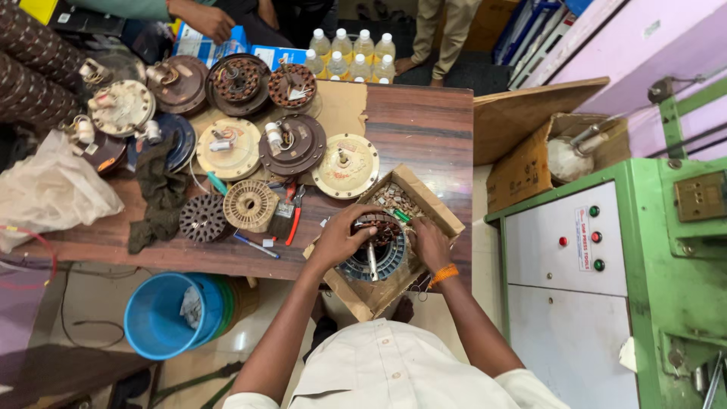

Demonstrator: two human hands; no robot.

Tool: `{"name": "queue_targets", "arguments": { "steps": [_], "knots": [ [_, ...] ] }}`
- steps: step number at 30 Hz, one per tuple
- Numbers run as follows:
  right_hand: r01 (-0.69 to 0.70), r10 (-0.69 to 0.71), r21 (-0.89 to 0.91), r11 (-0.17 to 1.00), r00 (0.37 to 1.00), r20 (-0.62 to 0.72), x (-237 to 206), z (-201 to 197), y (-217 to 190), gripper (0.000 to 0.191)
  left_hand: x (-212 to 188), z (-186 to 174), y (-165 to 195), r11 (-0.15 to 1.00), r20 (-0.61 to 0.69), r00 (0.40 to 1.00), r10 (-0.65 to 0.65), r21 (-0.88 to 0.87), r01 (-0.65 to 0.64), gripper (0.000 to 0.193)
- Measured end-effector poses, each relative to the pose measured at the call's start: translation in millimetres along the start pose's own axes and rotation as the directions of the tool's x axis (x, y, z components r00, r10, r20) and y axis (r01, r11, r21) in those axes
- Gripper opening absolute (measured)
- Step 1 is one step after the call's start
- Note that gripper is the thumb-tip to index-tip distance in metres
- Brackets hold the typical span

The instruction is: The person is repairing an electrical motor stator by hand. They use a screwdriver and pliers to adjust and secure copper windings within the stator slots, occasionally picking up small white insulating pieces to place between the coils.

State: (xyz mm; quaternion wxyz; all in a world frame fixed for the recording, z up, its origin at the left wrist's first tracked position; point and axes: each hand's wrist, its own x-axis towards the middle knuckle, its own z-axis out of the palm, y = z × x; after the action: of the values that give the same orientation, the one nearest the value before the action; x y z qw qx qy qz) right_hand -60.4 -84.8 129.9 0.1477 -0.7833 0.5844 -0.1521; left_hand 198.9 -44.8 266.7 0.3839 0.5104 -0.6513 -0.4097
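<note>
My left hand (341,236) and my right hand (430,244) both grip a round fan-motor stator (376,250) with copper windings and a steel shaft pointing toward me. The stator rests on an open cardboard box (428,203) at the near right corner of the wooden table (424,132). Small loose parts lie in the box beyond the stator. An orange band circles my right wrist.
Several round motor covers (348,165) and stators (250,204) lie over the table, with pliers (294,216), a pen and a dark rag. Blue buckets (163,314) stand below left. A green machine cabinet (598,288) is at the right. Another person's hand (204,19) reaches in at top left.
</note>
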Motion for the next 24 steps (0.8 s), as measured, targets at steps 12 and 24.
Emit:
{"name": "queue_targets", "arguments": {
  "steps": [12, 24],
  "knots": [
    [-0.09, 0.108, -0.274, 0.957, 0.993, 0.052, 28.1, 15.4, -21.1, 0.033, -12.7, -4.7, -10.8, 0.986, -0.074, 0.985, 0.157, 0.06, -0.153, 0.043],
    [-0.332, 0.427, 0.938, 0.104, 0.866, 0.259, -54.3, -6.0, 17.8, 0.041, -27.7, -3.3, -31.7, 0.985, -0.038, 0.985, 0.168, 0.051, -0.166, 0.042]
  ]
}}
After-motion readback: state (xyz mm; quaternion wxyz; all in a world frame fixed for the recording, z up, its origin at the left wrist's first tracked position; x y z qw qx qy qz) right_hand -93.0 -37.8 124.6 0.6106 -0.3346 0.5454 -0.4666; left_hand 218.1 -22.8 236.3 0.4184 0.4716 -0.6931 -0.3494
